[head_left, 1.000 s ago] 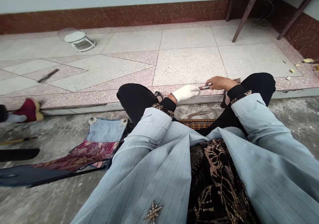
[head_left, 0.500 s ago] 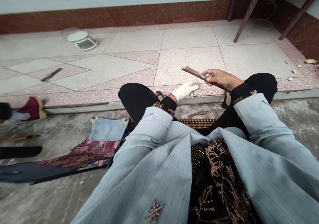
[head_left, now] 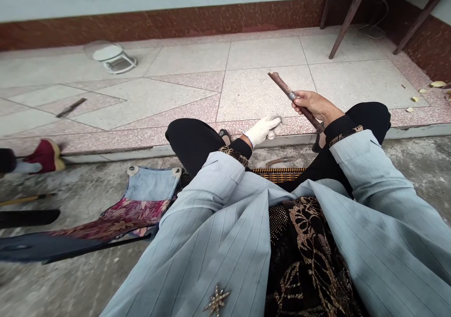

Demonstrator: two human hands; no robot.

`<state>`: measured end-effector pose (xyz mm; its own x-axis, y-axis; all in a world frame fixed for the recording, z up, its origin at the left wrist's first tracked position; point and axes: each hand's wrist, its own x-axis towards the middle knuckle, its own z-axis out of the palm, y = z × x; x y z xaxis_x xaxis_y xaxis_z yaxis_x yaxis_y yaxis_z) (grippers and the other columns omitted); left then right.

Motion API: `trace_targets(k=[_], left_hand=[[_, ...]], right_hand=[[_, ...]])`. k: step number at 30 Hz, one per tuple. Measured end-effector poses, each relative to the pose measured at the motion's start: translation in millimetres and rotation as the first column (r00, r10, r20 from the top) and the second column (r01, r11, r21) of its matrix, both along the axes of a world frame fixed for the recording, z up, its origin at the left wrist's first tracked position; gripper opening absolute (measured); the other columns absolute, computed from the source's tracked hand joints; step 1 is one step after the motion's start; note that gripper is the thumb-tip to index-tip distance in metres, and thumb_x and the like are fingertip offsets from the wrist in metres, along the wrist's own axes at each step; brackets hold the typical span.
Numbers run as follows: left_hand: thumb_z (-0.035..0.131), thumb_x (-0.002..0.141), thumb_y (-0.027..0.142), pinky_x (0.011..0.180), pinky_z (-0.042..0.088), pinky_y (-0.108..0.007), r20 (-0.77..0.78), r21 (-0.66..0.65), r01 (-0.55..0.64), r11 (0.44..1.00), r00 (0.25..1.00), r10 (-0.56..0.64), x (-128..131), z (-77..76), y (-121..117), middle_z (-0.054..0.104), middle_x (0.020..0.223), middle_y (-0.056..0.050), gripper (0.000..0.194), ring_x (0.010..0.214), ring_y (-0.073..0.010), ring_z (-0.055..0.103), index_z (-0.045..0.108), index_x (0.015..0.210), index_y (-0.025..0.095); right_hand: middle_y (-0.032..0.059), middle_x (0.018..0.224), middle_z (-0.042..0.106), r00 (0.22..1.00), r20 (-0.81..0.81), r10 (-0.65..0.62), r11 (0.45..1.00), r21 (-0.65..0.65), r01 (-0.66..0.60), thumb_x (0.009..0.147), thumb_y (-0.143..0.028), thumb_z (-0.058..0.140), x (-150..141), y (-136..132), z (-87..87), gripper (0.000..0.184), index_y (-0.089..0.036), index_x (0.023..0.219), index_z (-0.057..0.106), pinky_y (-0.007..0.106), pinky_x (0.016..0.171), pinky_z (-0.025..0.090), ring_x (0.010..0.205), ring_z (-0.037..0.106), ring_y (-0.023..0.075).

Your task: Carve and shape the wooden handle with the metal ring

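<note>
Stick [head_left: 283, 86] held in right hand, gloved left hand alongside

The right hand [head_left: 310, 104] is bare. Its fingers [head_left: 298, 103] are closed around the stick, gripping it just to the near side of a silvery band [head_left: 291, 95] wound about the shaft. The stick is reddish brown and stands at a slant above the edge of the tiled floor [head_left: 260, 89]: its pale, rough upper end points far and left, its lower end runs near and right beneath the palm, toward the wrist.

The left hand [head_left: 265, 128] wears a white knitted glove and is located to the left of the stick, near it but apart. Its fingers are partly curled, with a small gap at the tips. Whether they hold anything cannot be told, as that area is blurred.

Between the legs, a curved brown piece [head_left: 276, 162] lies on the concrete ground [head_left: 91, 279], just beyond a woven panel [head_left: 280, 173] in black and yellow. On the far left of the tiles stand a white stool [head_left: 120, 64] and, nearer, a dark bar [head_left: 71, 107] lying flat. Yellowish scraps [head_left: 416, 99] lie at the right. On the near left, a red shoe [head_left: 44, 155] of another person is noted beside a patterned fabric sheet [head_left: 141, 216].
</note>
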<state>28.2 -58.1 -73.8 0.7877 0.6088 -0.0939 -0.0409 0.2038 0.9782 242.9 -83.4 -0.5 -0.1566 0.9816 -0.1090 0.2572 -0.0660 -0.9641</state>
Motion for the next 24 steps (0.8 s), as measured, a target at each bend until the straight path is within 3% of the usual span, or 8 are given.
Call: trace_targets(k=[8,12,15,18,21,24], left_hand=[[0.04,0.098,0.033,0.036,0.015,-0.019,-0.078,0.045,-0.11,0.993,0.99,0.113,3.5,5.6,-5.0,0.036,0.052,0.008,0.023,0.035,-0.0046,0.019,0.055,0.093,0.015],[0.042,0.097,0.032,0.037,0.016,-0.02,-0.167,0.151,-0.019,0.988,0.985,0.044,3.7,6.7,-4.2,0.043,0.053,0.006,0.024,0.036,-0.0049,0.024,0.058,0.093,0.014],[0.045,0.095,0.029,0.045,0.026,-0.018,-0.256,0.328,0.139,0.935,0.965,-0.053,4.4,5.7,-3.2,0.049,0.055,0.004,0.023,0.044,-0.0054,0.037,0.061,0.093,0.013],[0.045,0.094,0.026,0.057,0.035,-0.018,-0.292,0.462,0.229,0.857,0.952,-0.097,5.3,4.8,-3.5,0.051,0.056,0.003,0.023,0.053,-0.0072,0.046,0.063,0.09,0.012],[0.044,0.095,0.03,0.059,0.036,-0.019,-0.31,0.489,0.269,0.83,0.943,-0.123,4.5,7.5,-3.6,0.052,0.057,0.003,0.027,0.054,-0.0076,0.046,0.064,0.09,0.012],[0.044,0.093,0.027,0.057,0.035,-0.02,-0.349,0.528,0.222,0.82,0.937,-0.03,0.9,11.6,2.3,0.05,0.057,0.003,0.024,0.053,-0.0079,0.045,0.064,0.089,0.013]], right_hand=[[0.0031,0.081,0.056,0.997,0.055,-0.054,0.998,0.022,0.053,0.096,-0.017,0.05,-2.4,5.4,-7.7,0.02,-0.016,0.115,0.053,0.024,0.062,0.045,0.063,0.05,0.0112],[0.0057,0.085,0.06,0.955,0.246,-0.164,0.986,0.044,0.158,0.095,-0.015,0.05,-2.9,10.2,-11.8,0.027,-0.015,0.122,0.053,0.025,0.062,0.045,0.065,0.054,0.013],[0.0122,0.097,0.065,0.795,0.579,-0.18,0.983,0.072,0.171,0.093,-0.015,0.05,-3.2,11.3,-16.3,0.034,-0.014,0.126,0.056,0.03,0.069,0.046,0.078,0.06,0.0198],[0.0202,0.109,0.066,0.503,0.856,-0.12,0.992,0.089,0.086,0.095,-0.018,0.049,-5.4,9.1,-21.3,0.035,-0.012,0.128,0.058,0.037,0.078,0.046,0.096,0.063,0.0295],[0.0259,0.112,0.065,0.28,0.96,-0.004,1.0,-0.001,0.018,0.094,-0.013,0.046,-6.7,6.2,-24.3,0.037,-0.007,0.128,0.058,0.041,0.081,0.045,0.103,0.063,0.0348],[0.0223,0.111,0.068,0.187,0.964,0.191,0.98,-0.177,-0.089,0.088,-0.009,0.054,-3.3,3.6,-23.5,0.032,-0.011,0.116,0.069,0.041,0.082,0.045,0.104,0.063,0.0342]])
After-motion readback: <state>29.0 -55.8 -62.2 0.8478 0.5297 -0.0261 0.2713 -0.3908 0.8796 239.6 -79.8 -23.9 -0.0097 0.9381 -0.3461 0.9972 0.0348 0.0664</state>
